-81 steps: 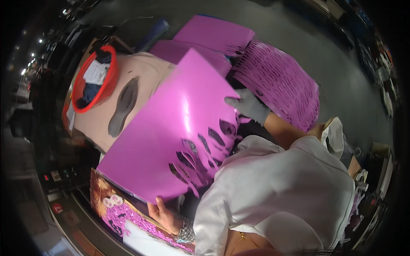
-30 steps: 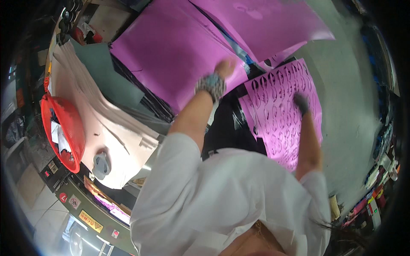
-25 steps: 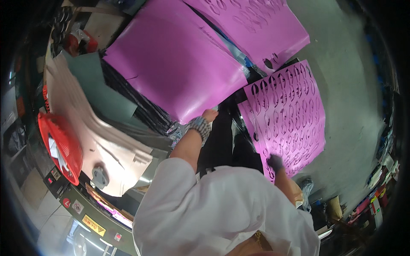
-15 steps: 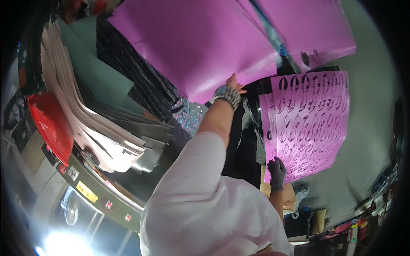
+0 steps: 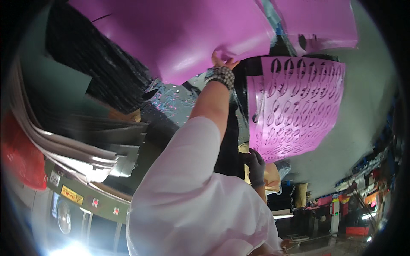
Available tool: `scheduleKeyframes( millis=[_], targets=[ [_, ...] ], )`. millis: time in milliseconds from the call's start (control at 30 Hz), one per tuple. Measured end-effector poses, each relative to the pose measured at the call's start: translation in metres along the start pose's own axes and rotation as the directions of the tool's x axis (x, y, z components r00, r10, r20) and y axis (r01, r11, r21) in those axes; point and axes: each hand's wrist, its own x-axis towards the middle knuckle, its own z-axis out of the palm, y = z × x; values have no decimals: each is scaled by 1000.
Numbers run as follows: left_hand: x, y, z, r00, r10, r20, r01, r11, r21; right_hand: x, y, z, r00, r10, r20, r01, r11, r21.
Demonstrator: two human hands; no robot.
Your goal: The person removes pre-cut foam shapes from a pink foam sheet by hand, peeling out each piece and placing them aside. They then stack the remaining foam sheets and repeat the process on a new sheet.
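My left hand [image 5: 224,63], bare with a checkered cuff at the wrist, grips the near edge of a large smooth purple sheet [image 5: 179,32]. The sheet buckles a little at the fingers. My right hand [image 5: 255,167], in a dark grey glove, is at the lower left corner of a purple sheet with rows of leaf-shaped cutouts [image 5: 305,109]. Its thumb and fingers look apart, with nothing visible between them. At least one more purple layer shows beneath the cut sheet's left edge.
Another purple sheet [image 5: 318,25] lies at the far right. Black strips [image 5: 96,64] are stacked at left, above pale layered sheets [image 5: 64,143] and a red mesh basket [image 5: 23,153]. Small shiny scraps [image 5: 168,100] litter the surface. A green machine panel [image 5: 87,194] runs along the lower left.
The whole view has shifted, so most things sit farther left. My right hand has moved left off the cut sheet's face to its corner. My left hand stays on the smooth sheet's edge.
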Motion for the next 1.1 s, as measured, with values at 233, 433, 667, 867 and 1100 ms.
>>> scheduleKeyframes(
  millis=[233,433,667,867,1100],
  targets=[
    [-44,-4,-29,950,-40,309,103,976,-191,-1,-14,15,997,-19,81,20,1000,-17],
    [-163,94,-24,745,167,646,122,918,-377,-4,-15,19,992,-63,112,74,993,-90],
    [-265,178,-37,755,9,656,220,939,-266,18,25,-13,994,-111,5,110,983,-148],
    [-258,130,-53,819,105,564,-49,992,-115,25,53,-40,979,-200,-27,186,946,-266],
    [-315,103,-47,770,408,491,-522,845,116,29,54,-52,972,-235,4,234,965,-123]
  ],
)
